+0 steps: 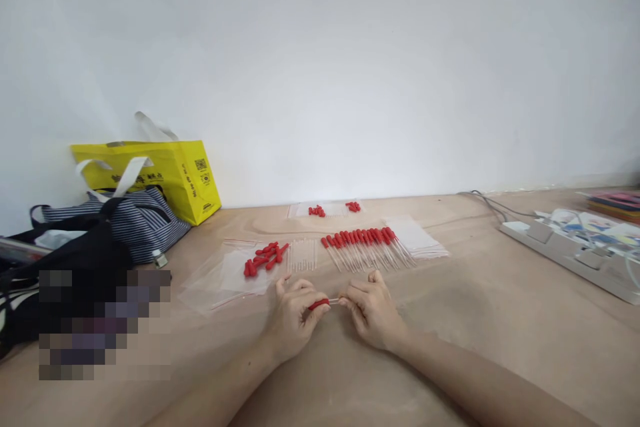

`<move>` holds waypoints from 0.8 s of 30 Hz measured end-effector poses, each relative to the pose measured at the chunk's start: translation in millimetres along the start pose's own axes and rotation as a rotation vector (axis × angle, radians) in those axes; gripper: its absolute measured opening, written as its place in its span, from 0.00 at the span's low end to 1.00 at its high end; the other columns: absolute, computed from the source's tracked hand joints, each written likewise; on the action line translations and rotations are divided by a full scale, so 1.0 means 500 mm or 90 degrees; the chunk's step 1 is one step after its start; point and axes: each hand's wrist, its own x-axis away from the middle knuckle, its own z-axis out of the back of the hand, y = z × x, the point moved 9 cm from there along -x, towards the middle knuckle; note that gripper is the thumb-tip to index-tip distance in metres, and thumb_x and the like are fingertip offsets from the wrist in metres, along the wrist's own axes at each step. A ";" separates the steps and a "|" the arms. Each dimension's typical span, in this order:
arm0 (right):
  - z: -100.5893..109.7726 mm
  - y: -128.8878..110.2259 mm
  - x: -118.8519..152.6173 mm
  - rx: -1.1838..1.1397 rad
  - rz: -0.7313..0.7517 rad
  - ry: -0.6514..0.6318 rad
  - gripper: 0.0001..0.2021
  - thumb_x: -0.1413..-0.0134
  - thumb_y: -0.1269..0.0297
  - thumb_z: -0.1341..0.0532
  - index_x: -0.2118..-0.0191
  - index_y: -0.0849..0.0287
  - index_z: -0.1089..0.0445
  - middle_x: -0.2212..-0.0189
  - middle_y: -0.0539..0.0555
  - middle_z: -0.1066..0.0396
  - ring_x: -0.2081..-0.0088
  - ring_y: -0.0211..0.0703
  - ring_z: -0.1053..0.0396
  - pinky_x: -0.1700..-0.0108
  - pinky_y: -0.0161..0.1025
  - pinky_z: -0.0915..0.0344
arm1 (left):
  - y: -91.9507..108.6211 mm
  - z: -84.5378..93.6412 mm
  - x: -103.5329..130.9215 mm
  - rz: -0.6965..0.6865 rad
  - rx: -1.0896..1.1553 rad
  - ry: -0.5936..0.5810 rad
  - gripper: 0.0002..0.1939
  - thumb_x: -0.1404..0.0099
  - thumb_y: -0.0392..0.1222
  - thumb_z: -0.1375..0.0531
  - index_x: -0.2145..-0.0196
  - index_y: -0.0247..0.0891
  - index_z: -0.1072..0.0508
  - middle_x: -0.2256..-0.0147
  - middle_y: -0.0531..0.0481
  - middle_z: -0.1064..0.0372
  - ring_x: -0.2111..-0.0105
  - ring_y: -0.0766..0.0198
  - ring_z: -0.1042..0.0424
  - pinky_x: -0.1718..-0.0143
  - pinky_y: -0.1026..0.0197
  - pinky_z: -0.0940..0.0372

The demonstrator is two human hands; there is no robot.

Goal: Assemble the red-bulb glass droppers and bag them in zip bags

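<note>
My left hand (294, 315) is closed around a red rubber dropper bulb (319, 304). A thin clear dropper tube (335, 301) bridges the short gap to my right hand (374, 313), whose fingers pinch its other end. The tube meets the bulb's mouth; how deep it sits inside I cannot tell. Just beyond my hands lies a row of droppers (367, 247) with red bulbs at their far ends. To its left are several bare clear tubes (303, 255) side by side, and loose red bulbs (267, 257) lie on a plastic bag (220, 283).
Against the wall lies another bag with red bulbs (317, 211) and tubes. White bags (417, 239) are stacked right of the droppers. A yellow paper bag (203, 180), a striped bag (150, 223) and a black bag (100, 247) stand left. A white tray-like object (565, 259) is at right.
</note>
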 end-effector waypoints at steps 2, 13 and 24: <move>-0.005 0.003 0.001 -0.011 -0.007 -0.012 0.14 0.43 0.69 0.54 0.73 0.59 0.35 0.78 0.49 0.34 0.75 0.35 0.42 0.69 0.37 0.59 | 0.002 -0.001 -0.001 -0.001 0.002 0.001 0.08 0.40 0.41 0.48 0.73 0.43 0.30 0.75 0.57 0.29 0.68 0.62 0.33 0.53 0.47 0.59; -0.036 0.031 -0.004 -0.115 -0.090 -0.110 0.15 0.41 0.66 0.54 0.73 0.59 0.34 0.77 0.48 0.32 0.74 0.34 0.39 0.65 0.36 0.54 | 0.000 -0.001 -0.006 -0.016 -0.006 -0.003 0.07 0.40 0.40 0.48 0.71 0.42 0.30 0.74 0.57 0.29 0.66 0.63 0.34 0.52 0.47 0.62; -0.038 0.060 -0.044 0.018 -0.165 -0.098 0.09 0.48 0.70 0.47 0.65 0.55 0.31 0.70 0.51 0.30 0.64 0.40 0.36 0.62 0.37 0.51 | -0.103 0.067 -0.011 0.145 -0.144 0.119 0.12 0.41 0.45 0.46 0.58 0.46 0.33 0.59 0.50 0.31 0.56 0.57 0.37 0.51 0.47 0.59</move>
